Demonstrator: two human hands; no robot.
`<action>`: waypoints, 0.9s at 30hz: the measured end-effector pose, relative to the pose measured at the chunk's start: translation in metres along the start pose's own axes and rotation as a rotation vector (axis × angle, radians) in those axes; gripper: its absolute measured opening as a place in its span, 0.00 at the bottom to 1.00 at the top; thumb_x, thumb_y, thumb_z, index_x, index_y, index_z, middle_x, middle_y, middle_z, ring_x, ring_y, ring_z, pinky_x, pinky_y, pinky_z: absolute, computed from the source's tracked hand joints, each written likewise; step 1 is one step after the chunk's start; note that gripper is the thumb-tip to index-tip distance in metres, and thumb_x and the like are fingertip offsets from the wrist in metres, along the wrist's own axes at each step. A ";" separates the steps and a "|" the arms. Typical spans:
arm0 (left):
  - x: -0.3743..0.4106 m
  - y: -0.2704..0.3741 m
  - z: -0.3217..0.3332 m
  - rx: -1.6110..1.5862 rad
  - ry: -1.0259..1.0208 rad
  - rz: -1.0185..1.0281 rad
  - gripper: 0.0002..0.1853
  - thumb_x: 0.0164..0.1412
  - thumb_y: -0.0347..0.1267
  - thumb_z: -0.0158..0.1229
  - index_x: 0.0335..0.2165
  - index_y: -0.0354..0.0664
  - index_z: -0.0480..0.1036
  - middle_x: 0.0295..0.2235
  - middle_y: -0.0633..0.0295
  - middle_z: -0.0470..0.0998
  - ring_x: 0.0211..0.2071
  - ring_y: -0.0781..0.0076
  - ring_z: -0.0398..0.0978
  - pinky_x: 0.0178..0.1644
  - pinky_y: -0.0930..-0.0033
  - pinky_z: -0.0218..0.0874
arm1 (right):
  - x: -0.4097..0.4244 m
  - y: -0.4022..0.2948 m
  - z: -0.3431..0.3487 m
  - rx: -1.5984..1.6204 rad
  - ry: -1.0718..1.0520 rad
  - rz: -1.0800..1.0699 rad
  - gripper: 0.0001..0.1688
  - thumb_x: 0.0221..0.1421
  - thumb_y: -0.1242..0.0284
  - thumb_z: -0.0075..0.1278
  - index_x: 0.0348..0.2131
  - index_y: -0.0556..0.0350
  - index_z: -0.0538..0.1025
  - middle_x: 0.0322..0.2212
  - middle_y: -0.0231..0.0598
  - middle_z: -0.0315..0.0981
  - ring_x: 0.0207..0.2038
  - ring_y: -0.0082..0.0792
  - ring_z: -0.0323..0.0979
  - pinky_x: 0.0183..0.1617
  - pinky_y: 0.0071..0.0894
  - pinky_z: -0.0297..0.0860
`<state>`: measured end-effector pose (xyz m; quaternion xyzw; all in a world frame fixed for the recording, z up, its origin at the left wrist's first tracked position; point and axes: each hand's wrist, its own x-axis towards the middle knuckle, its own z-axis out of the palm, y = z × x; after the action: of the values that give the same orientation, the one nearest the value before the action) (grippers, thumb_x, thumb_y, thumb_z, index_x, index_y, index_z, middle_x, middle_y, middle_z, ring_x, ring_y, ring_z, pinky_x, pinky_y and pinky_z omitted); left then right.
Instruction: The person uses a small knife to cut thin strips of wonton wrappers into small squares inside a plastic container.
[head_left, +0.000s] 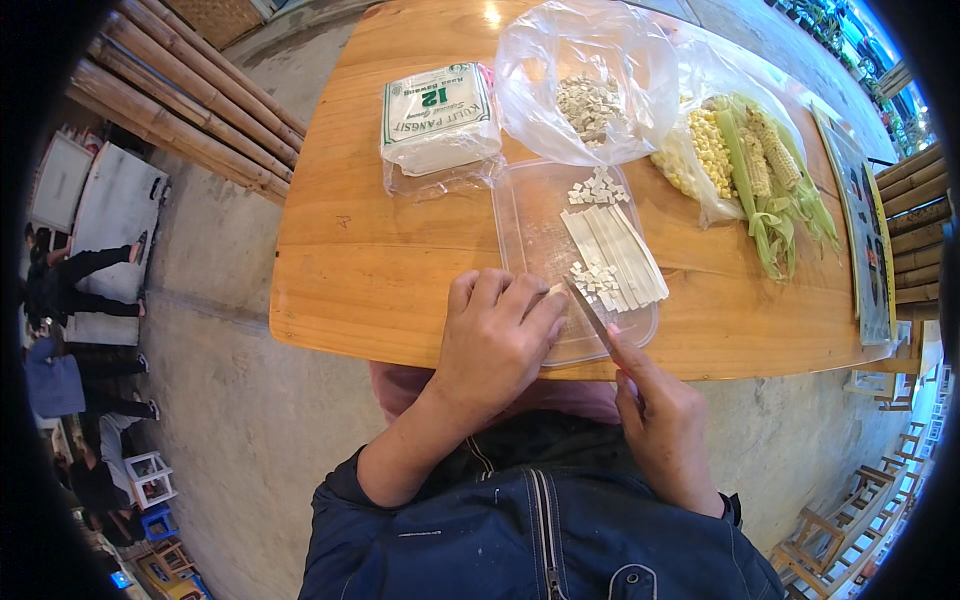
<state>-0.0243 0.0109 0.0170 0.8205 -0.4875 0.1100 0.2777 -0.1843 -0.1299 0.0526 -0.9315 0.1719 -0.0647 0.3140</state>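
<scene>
My right hand (660, 409) grips a small knife (589, 315), its blade slanting up and left over a clear plastic lid (525, 225). With curled fingers my left hand (499, 337) presses a pale strip (556, 289) onto the lid, just left of the knife tip. The strip is mostly hidden under the fingers. Small cut squares (596, 281) lie beside the blade. Right of them rests a row of pale wonton-skin strips (615, 255). Another heap of squares (598, 187) sits at the lid's far end.
Behind the lid are a wrapped pack of wonton skins (439, 116) and a plastic bag of cut pieces (592, 109). To the right lie a bag of corn kernels (705, 150), stripped cobs with husks (772, 165) and a flat printed board (855, 225). People (90, 292) are far left.
</scene>
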 end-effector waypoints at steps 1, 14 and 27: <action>0.000 0.000 0.000 0.001 0.001 0.000 0.14 0.48 0.31 0.68 0.38 0.47 0.80 0.35 0.68 0.76 0.38 0.64 0.71 0.46 0.58 0.57 | 0.000 0.000 0.000 -0.005 -0.005 0.000 0.38 0.54 0.80 0.55 0.63 0.39 0.68 0.22 0.44 0.72 0.24 0.45 0.74 0.29 0.43 0.70; -0.003 0.003 0.002 0.056 -0.017 -0.017 0.17 0.50 0.32 0.66 0.42 0.45 0.80 0.36 0.68 0.76 0.40 0.64 0.71 0.49 0.56 0.55 | 0.001 -0.003 0.000 -0.026 0.001 -0.015 0.40 0.52 0.81 0.56 0.63 0.41 0.68 0.22 0.44 0.72 0.24 0.45 0.74 0.29 0.43 0.71; -0.004 0.003 0.003 0.062 -0.016 -0.025 0.17 0.51 0.32 0.66 0.42 0.45 0.80 0.37 0.69 0.76 0.41 0.64 0.70 0.51 0.55 0.53 | 0.002 -0.004 0.001 -0.023 -0.018 0.003 0.40 0.52 0.81 0.57 0.63 0.41 0.68 0.23 0.44 0.73 0.24 0.45 0.75 0.29 0.43 0.71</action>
<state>-0.0292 0.0110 0.0140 0.8356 -0.4757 0.1150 0.2494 -0.1810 -0.1276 0.0545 -0.9353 0.1714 -0.0540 0.3049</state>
